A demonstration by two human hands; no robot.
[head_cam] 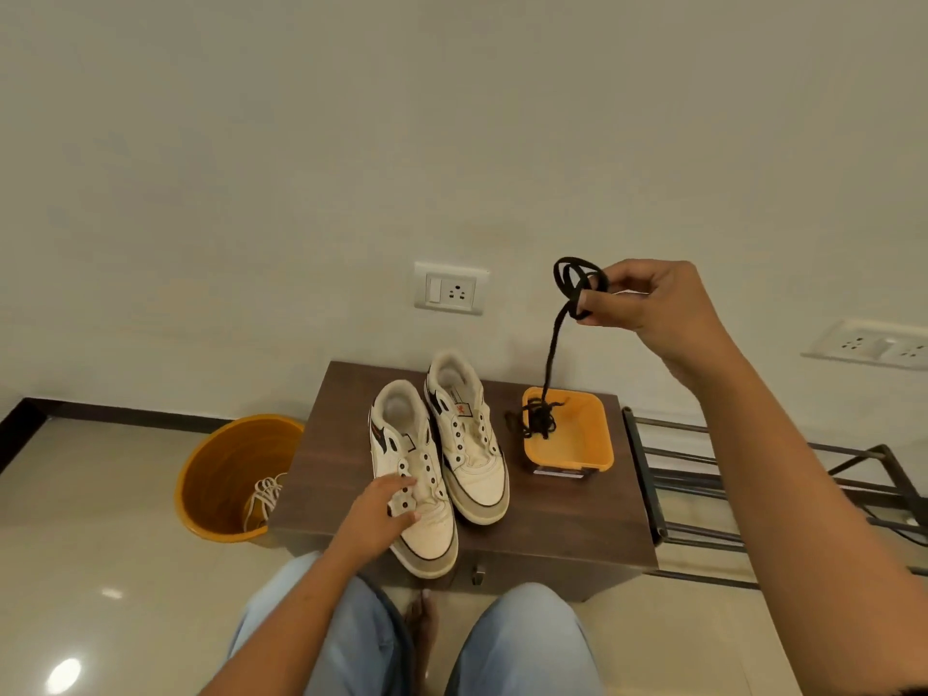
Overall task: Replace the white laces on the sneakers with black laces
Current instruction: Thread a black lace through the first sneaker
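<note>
Above the orange tray (597,447), a black lace (556,339) hangs from the right hand (653,303), raised well clear of the table (552,524). The thumb and forefinger pinch the lace near its top, where it is looped in a few coils; the other fingers are curled in behind. The lace's lower end drops into the tray and joins a tangle of black lace (538,419) lying at the tray's far left corner.

Two white sneakers sit side by side on the table, toes toward the person, eyelets bare. The left sneaker (417,474) is nearer; the right sneaker (469,434) lies just beside it, between it and the tray. The left hand (374,514) rests on the left sneaker's forefoot, fingers spread loosely over the eyelet rows, thumb at the toe side.

White laces (263,497) lie inside an orange bucket (221,474) on the floor, left of the table. A metal rack (753,474) stands to the table's right. A wall socket (450,288) is mounted behind the table.
</note>
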